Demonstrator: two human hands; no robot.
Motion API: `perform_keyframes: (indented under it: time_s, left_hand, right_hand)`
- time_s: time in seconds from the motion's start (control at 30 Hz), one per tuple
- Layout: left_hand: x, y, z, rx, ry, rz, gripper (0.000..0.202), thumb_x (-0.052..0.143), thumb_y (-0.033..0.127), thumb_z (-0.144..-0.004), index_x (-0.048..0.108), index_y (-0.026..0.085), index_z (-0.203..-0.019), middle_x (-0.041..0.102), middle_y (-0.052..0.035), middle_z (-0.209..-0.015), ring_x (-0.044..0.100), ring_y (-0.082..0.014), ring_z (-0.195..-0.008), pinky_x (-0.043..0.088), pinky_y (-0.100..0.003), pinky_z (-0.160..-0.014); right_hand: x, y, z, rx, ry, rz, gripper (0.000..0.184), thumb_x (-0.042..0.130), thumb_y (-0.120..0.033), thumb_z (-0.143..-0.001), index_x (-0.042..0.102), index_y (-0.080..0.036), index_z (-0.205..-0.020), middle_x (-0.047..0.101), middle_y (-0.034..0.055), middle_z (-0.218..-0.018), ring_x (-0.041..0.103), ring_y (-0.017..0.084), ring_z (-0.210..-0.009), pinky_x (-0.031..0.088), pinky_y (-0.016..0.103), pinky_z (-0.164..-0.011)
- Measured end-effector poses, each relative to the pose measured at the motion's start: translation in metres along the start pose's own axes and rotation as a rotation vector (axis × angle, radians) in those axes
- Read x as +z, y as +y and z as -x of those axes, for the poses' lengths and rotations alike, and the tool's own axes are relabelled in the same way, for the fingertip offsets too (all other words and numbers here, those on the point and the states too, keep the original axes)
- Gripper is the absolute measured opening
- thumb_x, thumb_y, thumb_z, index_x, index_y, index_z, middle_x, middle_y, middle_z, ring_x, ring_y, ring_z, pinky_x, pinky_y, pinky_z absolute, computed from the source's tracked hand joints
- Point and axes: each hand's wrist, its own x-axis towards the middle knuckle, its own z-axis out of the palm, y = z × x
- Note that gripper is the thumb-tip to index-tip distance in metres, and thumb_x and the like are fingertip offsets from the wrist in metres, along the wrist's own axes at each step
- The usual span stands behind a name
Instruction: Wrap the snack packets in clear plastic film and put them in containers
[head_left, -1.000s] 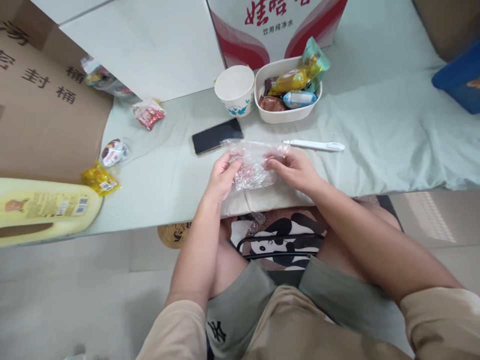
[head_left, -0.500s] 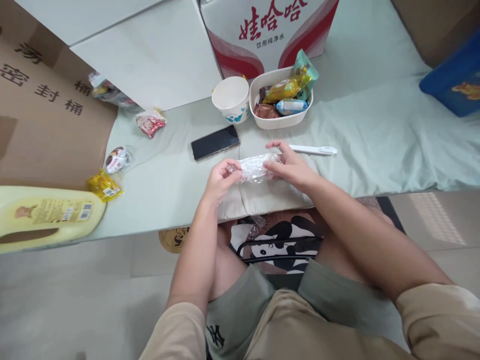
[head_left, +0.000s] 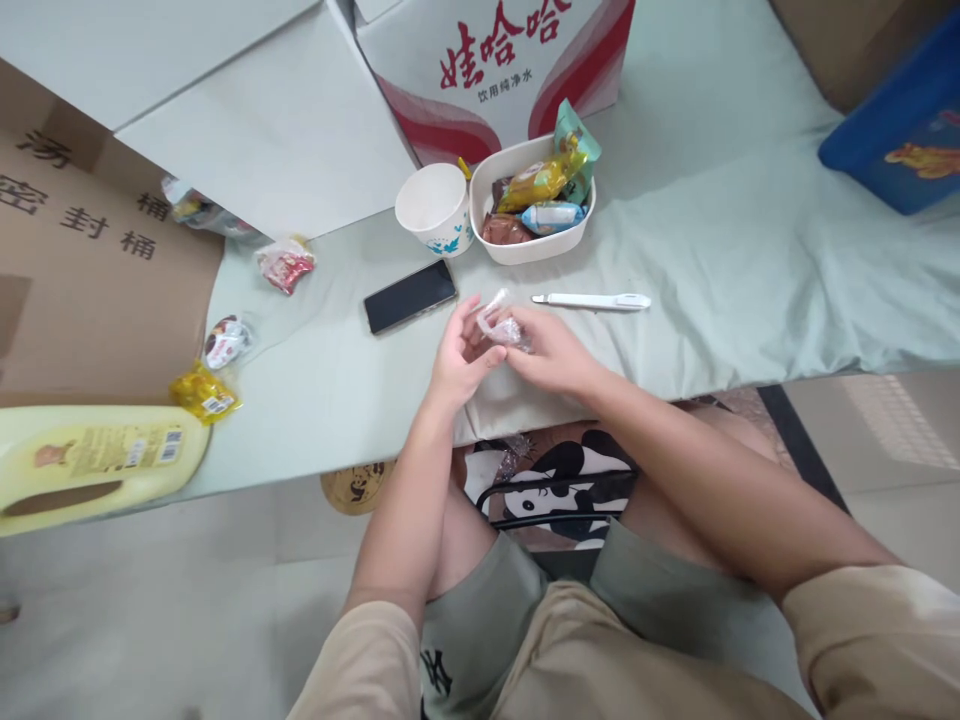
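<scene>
Both hands meet over the pale green cloth point(head_left: 750, 270) near its front edge. My left hand point(head_left: 459, 352) and my right hand point(head_left: 546, 352) pinch a small, crumpled clear plastic wrapper point(head_left: 501, 323) between them, folded into a tight wad. Something reddish shows faintly inside it. A black phone point(head_left: 410, 296) lies just left of the hands. A white pen-like stick point(head_left: 592, 301) lies just beyond the right hand.
A white tub of wrapped snacks point(head_left: 534, 205) and a paper cup point(head_left: 435, 210) stand behind, before a red-and-white carton point(head_left: 495, 70). Loose snack packets point(head_left: 285, 264) lie left, by a cardboard box point(head_left: 90, 250) and yellow jug point(head_left: 97, 462). A blue bin point(head_left: 900, 130) sits right. A panda bag point(head_left: 562, 480) rests on my lap.
The wrapper, spread wide a second ago, was rolled into a strip and is now squeezed into a small wad. Both hands have drawn closer together.
</scene>
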Motion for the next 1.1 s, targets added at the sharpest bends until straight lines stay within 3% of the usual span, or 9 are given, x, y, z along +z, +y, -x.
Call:
perform_keyframes:
  time_s: [0.1, 0.2, 0.37, 0.6, 0.67, 0.8, 0.97, 1.03, 1.1]
  left_hand:
    - [0.004, -0.002, -0.007, -0.024, 0.077, 0.098, 0.071, 0.098, 0.05, -0.053, 0.065, 0.025, -0.111, 0.074, -0.004, -0.106, 0.072, -0.0169, -0.099, 0.054, -0.025, -0.087]
    - [-0.003, -0.003, -0.015, 0.006, 0.222, 0.147, 0.063, 0.099, 0.045, -0.052, 0.064, 0.025, -0.101, 0.069, 0.0025, -0.087, 0.066, -0.0095, -0.076, 0.052, -0.02, -0.074]
    - [-0.037, 0.004, -0.022, 0.119, 0.47, 0.002, 0.067, 0.096, 0.04, -0.048, 0.059, 0.026, -0.102, 0.065, 0.0013, -0.098, 0.065, -0.011, -0.089, 0.051, -0.021, -0.081]
    - [-0.067, 0.044, -0.048, 0.327, 0.635, -0.338, 0.04, 0.082, 0.041, -0.072, 0.049, 0.022, -0.08, 0.047, 0.0062, -0.073, 0.051, -0.0096, -0.071, 0.042, -0.019, -0.067]
    - [-0.064, 0.063, -0.074, 0.38, 0.578, -0.485, 0.037, 0.082, 0.035, -0.075, 0.049, 0.022, -0.081, 0.046, 0.0055, -0.074, 0.053, -0.0116, -0.076, 0.043, -0.02, -0.069]
    - [-0.052, 0.09, -0.147, 0.284, 0.309, -0.689, 0.032, 0.083, 0.014, -0.072, 0.052, 0.021, -0.077, 0.053, 0.0014, -0.08, 0.061, -0.0175, -0.094, 0.049, -0.024, -0.083]
    - [-0.04, 0.079, -0.222, 0.107, 0.082, -1.02, 0.037, 0.074, -0.006, -0.057, 0.049, 0.022, -0.056, 0.05, -0.0029, -0.069, 0.061, -0.0302, -0.115, 0.047, -0.038, -0.106]
    - [-0.034, 0.071, -0.238, -0.032, 0.049, -1.243, 0.041, 0.074, -0.005, -0.051, 0.044, 0.023, -0.048, 0.046, -0.0025, -0.061, 0.063, -0.035, -0.112, 0.045, -0.046, -0.109]
    - [-0.028, 0.069, -0.247, -0.165, -0.11, -1.479, 0.037, 0.078, 0.003, -0.05, 0.047, 0.022, -0.047, 0.049, -0.0026, -0.058, 0.066, -0.036, -0.104, 0.047, -0.049, -0.106]
  right_hand:
    - [0.003, -0.006, -0.002, 0.109, -0.114, -0.377, 0.027, 0.06, -0.034, -0.082, 0.064, -0.021, -0.105, 0.073, 0.0079, -0.114, 0.067, 0.023, -0.106, 0.05, 0.04, -0.098]
    - [0.001, -0.008, -0.005, 0.205, -0.12, -0.517, 0.029, 0.064, -0.034, -0.078, 0.065, -0.022, -0.104, 0.073, 0.0054, -0.112, 0.066, 0.021, -0.107, 0.05, 0.039, -0.099]
    - [-0.001, -0.007, -0.008, 0.435, 0.067, -0.354, 0.016, 0.061, -0.034, -0.079, 0.063, -0.022, -0.088, 0.068, 0.0034, -0.093, 0.061, 0.019, -0.086, 0.05, 0.033, -0.076]
    - [0.017, -0.012, -0.018, 0.424, -0.033, -0.261, 0.008, 0.053, -0.028, -0.081, 0.057, -0.022, -0.078, 0.059, -0.0014, -0.074, 0.054, 0.015, -0.07, 0.041, 0.031, -0.071]
    - [0.023, -0.013, -0.02, 0.416, -0.081, -0.263, 0.009, 0.053, -0.03, -0.082, 0.057, -0.022, -0.078, 0.058, -0.0019, -0.074, 0.052, 0.015, -0.068, 0.04, 0.03, -0.069]
    - [0.029, -0.014, -0.023, 0.44, -0.146, -0.272, 0.012, 0.052, -0.032, -0.085, 0.056, -0.022, -0.078, 0.054, -0.0031, -0.07, 0.048, 0.014, -0.064, 0.037, 0.028, -0.064]
    - [0.028, -0.014, -0.029, 0.43, -0.155, -0.305, 0.015, 0.051, -0.033, -0.087, 0.056, -0.022, -0.078, 0.055, -0.0033, -0.07, 0.049, 0.014, -0.065, 0.037, 0.028, -0.065]
    - [0.027, -0.013, -0.031, 0.421, -0.148, -0.295, 0.016, 0.052, -0.033, -0.087, 0.056, -0.022, -0.077, 0.056, -0.0031, -0.071, 0.05, 0.014, -0.066, 0.038, 0.028, -0.066]
    - [0.027, -0.013, -0.032, 0.421, -0.15, -0.275, 0.016, 0.052, -0.032, -0.088, 0.057, -0.022, -0.077, 0.057, -0.003, -0.073, 0.05, 0.014, -0.068, 0.039, 0.029, -0.068]
